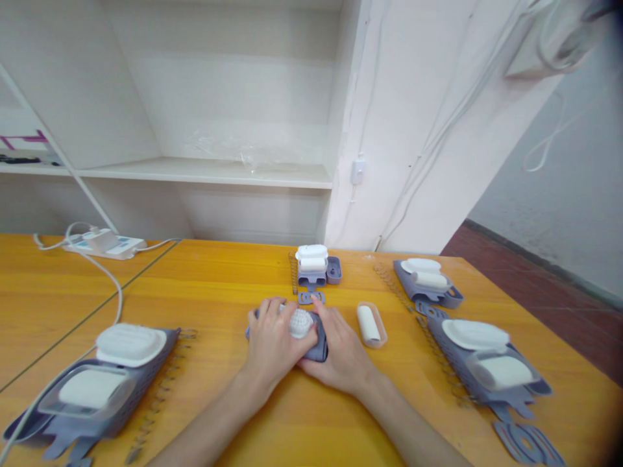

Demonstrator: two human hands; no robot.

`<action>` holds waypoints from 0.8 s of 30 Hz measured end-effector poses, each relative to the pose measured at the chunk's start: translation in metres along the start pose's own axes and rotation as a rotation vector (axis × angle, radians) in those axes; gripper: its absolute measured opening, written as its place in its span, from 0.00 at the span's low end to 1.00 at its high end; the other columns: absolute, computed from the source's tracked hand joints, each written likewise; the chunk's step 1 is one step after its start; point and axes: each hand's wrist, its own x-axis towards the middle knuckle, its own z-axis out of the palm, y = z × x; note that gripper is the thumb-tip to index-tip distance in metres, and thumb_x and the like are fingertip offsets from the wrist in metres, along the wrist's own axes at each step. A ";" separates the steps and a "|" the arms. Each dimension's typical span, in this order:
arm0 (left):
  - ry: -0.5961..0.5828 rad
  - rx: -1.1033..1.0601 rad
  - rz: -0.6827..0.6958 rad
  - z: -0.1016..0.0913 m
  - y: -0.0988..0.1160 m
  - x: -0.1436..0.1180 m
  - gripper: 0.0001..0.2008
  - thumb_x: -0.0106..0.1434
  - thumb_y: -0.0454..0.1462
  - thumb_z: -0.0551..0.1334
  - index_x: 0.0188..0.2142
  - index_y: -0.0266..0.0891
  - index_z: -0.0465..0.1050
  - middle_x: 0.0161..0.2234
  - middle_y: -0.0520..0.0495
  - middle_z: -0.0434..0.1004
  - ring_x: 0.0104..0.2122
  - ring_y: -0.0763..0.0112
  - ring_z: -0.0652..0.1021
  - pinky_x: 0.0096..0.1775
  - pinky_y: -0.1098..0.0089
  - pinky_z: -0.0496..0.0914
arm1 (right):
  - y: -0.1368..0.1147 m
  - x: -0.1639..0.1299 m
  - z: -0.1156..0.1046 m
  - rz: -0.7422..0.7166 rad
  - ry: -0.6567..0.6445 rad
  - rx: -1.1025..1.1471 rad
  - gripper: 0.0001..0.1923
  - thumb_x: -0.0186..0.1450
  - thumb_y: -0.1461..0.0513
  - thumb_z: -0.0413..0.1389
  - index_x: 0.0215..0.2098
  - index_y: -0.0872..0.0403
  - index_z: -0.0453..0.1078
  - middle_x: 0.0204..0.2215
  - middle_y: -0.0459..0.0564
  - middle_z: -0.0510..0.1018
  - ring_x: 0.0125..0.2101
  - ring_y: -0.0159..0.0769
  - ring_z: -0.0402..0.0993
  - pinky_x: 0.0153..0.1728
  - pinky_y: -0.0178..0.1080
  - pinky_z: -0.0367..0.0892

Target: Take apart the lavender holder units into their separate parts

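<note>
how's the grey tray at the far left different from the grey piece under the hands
The far-left tray lies untouched, carrying a white lid and a clear-cased roller; the grey piece is gripped by the left hand and right hand and carries a white bumpy ball. Both rest on the yellow table.

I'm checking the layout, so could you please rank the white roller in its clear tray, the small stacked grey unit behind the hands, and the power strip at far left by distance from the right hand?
1. White roller in its clear tray: just right of the right hand.
2. Small stacked grey unit: behind the hands, mid-table.
3. Power strip: far left, at the table's back edge.
</note>
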 end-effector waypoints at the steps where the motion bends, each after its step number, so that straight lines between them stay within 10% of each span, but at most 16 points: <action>1: 0.003 -0.007 0.003 0.000 -0.001 0.000 0.13 0.54 0.47 0.63 0.36 0.43 0.73 0.41 0.41 0.73 0.43 0.52 0.70 0.42 0.55 0.62 | 0.000 0.000 0.000 0.000 0.000 0.000 0.48 0.54 0.59 0.61 0.66 0.52 0.39 0.52 0.56 0.66 0.51 0.46 0.64 0.51 0.49 0.64; 24: 0.065 -0.301 0.028 0.004 -0.001 0.000 0.12 0.57 0.39 0.62 0.42 0.42 0.69 0.41 0.45 0.65 0.42 0.61 0.71 0.45 0.60 0.68 | 0.001 0.002 0.000 -0.003 -0.017 -0.003 0.46 0.54 0.62 0.60 0.65 0.53 0.42 0.54 0.56 0.66 0.53 0.45 0.62 0.54 0.50 0.61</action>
